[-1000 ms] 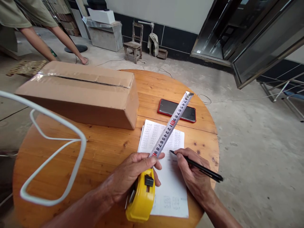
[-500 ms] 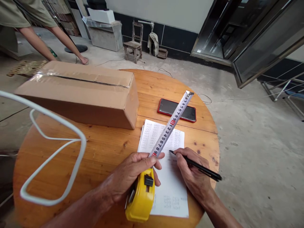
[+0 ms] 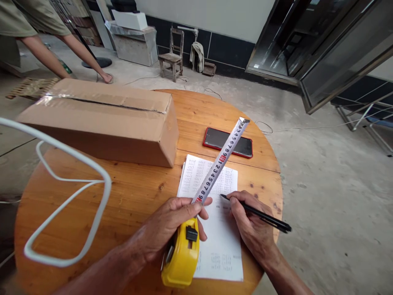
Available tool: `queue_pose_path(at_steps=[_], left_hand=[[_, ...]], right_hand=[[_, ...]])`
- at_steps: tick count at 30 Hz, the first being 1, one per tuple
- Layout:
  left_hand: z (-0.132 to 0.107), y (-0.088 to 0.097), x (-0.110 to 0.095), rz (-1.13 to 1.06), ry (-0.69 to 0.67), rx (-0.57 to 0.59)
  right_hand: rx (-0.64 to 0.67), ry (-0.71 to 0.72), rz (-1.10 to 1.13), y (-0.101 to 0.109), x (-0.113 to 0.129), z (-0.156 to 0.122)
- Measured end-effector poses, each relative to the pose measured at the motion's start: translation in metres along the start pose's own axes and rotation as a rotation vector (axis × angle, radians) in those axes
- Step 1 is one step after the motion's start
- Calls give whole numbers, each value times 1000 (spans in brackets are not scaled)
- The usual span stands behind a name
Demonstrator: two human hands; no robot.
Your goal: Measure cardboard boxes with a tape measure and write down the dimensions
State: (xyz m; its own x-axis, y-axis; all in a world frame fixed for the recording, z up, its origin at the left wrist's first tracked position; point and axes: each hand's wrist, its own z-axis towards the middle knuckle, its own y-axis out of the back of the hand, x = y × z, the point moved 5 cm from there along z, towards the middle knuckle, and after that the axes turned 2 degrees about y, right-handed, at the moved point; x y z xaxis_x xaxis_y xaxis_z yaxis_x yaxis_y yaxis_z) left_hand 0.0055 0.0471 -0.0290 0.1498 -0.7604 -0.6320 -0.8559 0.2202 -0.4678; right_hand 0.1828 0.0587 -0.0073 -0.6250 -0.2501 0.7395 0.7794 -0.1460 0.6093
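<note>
My left hand (image 3: 175,219) is closed around a yellow tape measure (image 3: 181,258), its thumb pressed on the blade. The white blade (image 3: 216,168) sticks out up and to the right, over the paper, with its metal hook above a phone (image 3: 229,142) in a red case. A black pen (image 3: 260,215) is pinched in my right hand (image 3: 253,223), which rests on the right side of the paper. Written rows of figures cover the upper part and the bottom of the white sheet (image 3: 219,241). The pen's tip is just over the sheet; contact cannot be made out.
A cardboard box (image 3: 101,123) stands on the left of the round wooden table (image 3: 123,213). In the left foreground loops a thick white cable (image 3: 106,192). Behind are a person's legs (image 3: 46,57), a small wooden chair (image 3: 172,57) and a glass door (image 3: 337,61).
My right hand and the pen have shifted very slightly to the right, and the pen's back end sits a little higher. The left hand still holds the tape measure in the same place.
</note>
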Motion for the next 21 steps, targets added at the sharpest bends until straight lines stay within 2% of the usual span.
queue_pose_path(at_steps=[21], left_hand=[[-1,0,0,-3,14,-5]], right_hand=[[16,16,-41,0,0,-1]])
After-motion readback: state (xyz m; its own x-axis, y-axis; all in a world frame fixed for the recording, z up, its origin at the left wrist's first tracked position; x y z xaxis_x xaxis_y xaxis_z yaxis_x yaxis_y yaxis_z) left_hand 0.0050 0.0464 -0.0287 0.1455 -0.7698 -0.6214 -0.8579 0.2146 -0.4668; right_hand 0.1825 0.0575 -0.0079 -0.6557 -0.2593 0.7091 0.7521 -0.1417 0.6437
